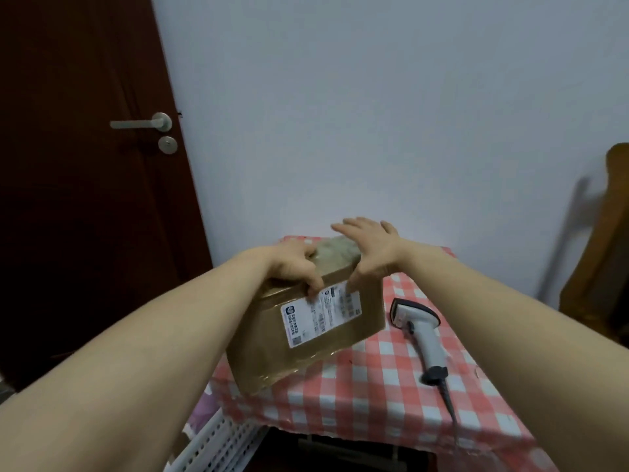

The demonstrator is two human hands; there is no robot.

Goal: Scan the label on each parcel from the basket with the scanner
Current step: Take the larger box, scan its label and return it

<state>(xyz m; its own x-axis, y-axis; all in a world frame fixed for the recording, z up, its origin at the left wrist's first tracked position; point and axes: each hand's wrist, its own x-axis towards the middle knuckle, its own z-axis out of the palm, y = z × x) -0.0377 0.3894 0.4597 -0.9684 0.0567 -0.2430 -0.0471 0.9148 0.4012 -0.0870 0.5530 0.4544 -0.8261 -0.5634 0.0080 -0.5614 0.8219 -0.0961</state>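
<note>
A brown cardboard parcel (pixel 269 345) wrapped in clear tape is tilted over the left end of the table, its white label (pixel 318 316) facing me. My left hand (pixel 294 267) grips its top left edge, fingers curled over onto the label. My right hand (pixel 369 253) rests on the top right edge with its fingers spread, thumb touching the label's upper edge. The grey and white handheld scanner (pixel 420 330) lies on the cloth to the right of the parcel, its cable running off toward me. A white perforated basket (pixel 218 444) sits low at the left, below the table.
The small table (pixel 374 396) has a red and white checked cloth and stands against a pale wall. A dark brown door (pixel 85 199) with a metal handle is at the left. Wooden furniture (pixel 609 267) stands at the right edge.
</note>
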